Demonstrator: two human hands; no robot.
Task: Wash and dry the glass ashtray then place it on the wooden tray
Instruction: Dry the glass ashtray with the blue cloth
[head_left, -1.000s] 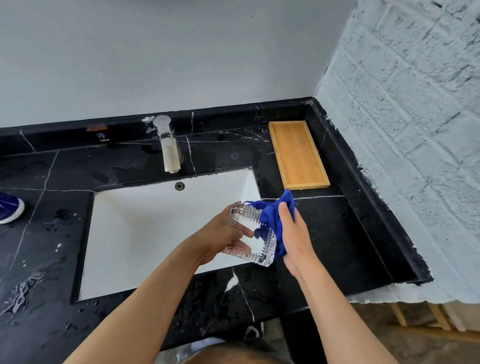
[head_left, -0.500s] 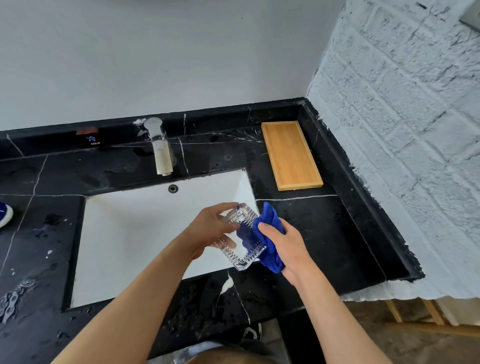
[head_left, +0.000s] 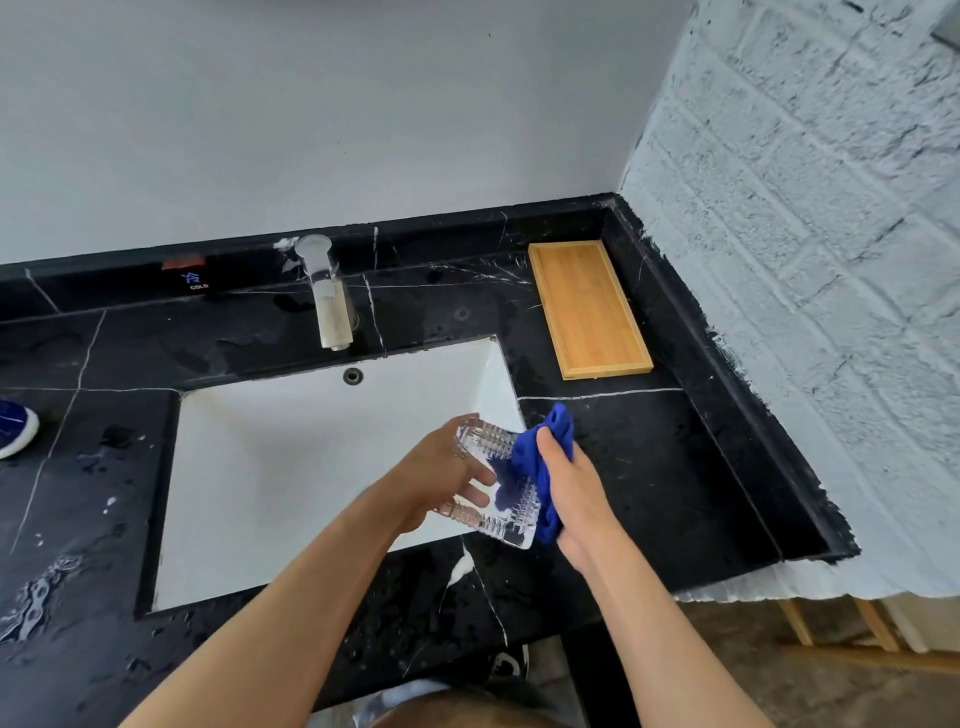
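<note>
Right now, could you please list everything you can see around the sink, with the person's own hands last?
Glass ashtray: one, clear, held tilted over the sink's near right corner.
Cloth: one, blue, pressed against the ashtray.
Wooden tray: one, light brown, on the counter at the back right, nothing on it.
Sink: one, white, set into the counter.
Faucet: one, silver, behind the sink.
Counter: one, black with white veins, wet in places.
Blue and white object: one, at the left edge, cut off.
Left hand: grips the ashtray.
Right hand: holds the cloth.
</note>
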